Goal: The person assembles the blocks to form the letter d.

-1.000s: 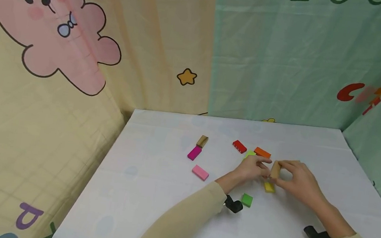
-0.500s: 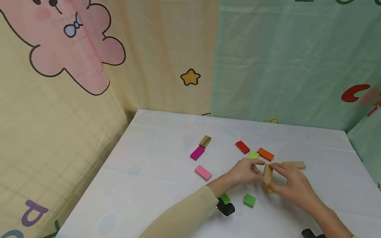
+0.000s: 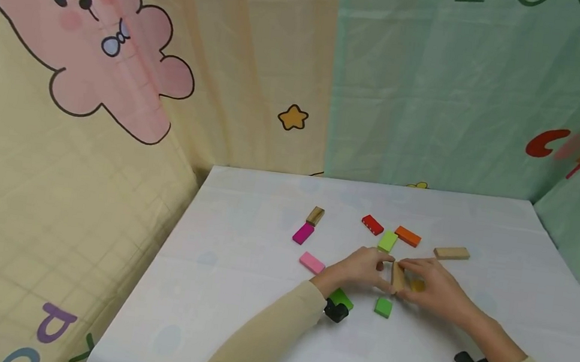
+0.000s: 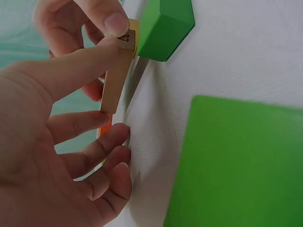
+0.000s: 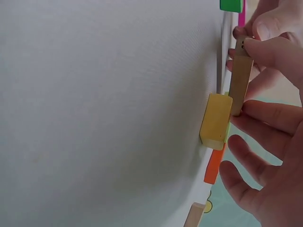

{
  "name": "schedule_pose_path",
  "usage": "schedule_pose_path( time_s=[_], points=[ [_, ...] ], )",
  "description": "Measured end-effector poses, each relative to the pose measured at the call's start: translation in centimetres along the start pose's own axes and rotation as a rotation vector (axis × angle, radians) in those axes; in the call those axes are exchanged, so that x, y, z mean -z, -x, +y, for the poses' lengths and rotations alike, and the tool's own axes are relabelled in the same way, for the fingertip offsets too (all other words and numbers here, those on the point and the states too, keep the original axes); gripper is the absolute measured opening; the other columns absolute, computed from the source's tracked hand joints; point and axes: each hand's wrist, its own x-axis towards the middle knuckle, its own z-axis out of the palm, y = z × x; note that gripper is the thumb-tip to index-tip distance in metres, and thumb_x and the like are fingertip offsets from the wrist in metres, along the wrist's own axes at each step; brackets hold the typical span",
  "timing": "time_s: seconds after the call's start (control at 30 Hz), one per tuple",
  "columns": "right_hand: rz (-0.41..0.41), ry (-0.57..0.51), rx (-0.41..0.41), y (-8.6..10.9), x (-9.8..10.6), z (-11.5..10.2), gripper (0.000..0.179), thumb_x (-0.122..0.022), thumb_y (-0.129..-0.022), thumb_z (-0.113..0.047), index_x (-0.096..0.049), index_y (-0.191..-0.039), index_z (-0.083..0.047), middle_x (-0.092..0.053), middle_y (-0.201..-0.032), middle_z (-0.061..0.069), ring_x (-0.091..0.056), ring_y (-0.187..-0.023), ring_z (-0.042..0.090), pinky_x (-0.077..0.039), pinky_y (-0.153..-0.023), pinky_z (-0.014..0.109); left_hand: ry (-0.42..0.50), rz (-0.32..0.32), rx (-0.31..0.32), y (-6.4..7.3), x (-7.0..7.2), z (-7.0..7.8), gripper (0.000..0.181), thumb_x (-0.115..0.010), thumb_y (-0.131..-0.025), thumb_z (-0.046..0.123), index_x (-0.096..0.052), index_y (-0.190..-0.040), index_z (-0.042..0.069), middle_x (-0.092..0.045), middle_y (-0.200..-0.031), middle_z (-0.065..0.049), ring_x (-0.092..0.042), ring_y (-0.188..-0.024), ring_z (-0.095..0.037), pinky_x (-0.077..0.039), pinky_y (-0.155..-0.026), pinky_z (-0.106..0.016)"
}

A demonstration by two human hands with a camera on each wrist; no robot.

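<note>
A plain wooden block (image 3: 397, 277) stands between the two hands, held just over the white table in the wrist views. My left hand (image 3: 362, 266) pinches it from the left, thumb at the near end and index finger at the far end. From the right, my right hand (image 3: 437, 286) holds the same block (image 5: 240, 80) with thumb and fingers at its two ends. Dark print marks the end of the block (image 4: 117, 80) by the thumbs. Behind it, partly covered by the right hand, lies a yellow block (image 5: 215, 120).
Two green blocks (image 3: 383, 307) lie nearer the body. Farther back are lime (image 3: 387, 241), orange (image 3: 407, 236) and red blocks (image 3: 372, 225), plus another wooden block (image 3: 451, 253). Pink (image 3: 311, 262), magenta (image 3: 303, 233) and gold-brown blocks (image 3: 315, 216) lie left. Printed curtains (image 3: 414, 99) border the table.
The right hand has brought the wooden block left and slightly nearer. The left hand has shifted a little left and now grips the block too. Lime and rear wooden blocks are uncovered.
</note>
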Motion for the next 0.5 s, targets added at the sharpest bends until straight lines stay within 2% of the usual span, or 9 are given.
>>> schedule_pose_path(
  time_s=[0.1,0.3,0.5],
  points=[
    [-0.021,0.007,-0.007,-0.12,-0.37,-0.04,0.064,-0.087,-0.08,-0.033,-0.065,-0.132,-0.003,-0.064,-0.13,0.013,-0.051,-0.122,0.037,-0.045,-0.096,0.062,-0.067,0.009,0.011,-0.05,-0.18,-0.11,0.07,-0.085,-0.08,0.045,-0.06,-0.141,0.023,-0.06,-0.101,0.01,-0.05,-0.09,-0.007,-0.046,-0.069,-0.02],
    [-0.045,0.031,0.009,-0.33,-0.96,-0.23,0.063,-0.087,-0.079,-0.029,-0.064,-0.133,-0.003,-0.064,-0.13,0.013,-0.05,-0.122,0.037,-0.046,-0.096,0.059,-0.205,0.049,0.017,0.12,-0.56,0.05,0.066,-0.084,-0.078,0.051,-0.065,-0.135,0.023,-0.059,-0.116,0.008,-0.045,-0.097,-0.01,-0.043,-0.071,-0.02],
    [-0.061,0.054,-0.004,0.05,-0.94,-0.15,0.07,-0.089,-0.076,-0.025,-0.061,-0.136,-0.002,-0.061,-0.132,0.016,-0.049,-0.122,0.038,-0.047,-0.095,0.06,-0.305,0.045,-0.004,0.54,-0.67,0.51,0.073,-0.083,-0.077,0.055,-0.062,-0.139,0.023,-0.058,-0.124,0.006,-0.044,-0.099,-0.009,-0.041,-0.073,-0.018]
  ],
)
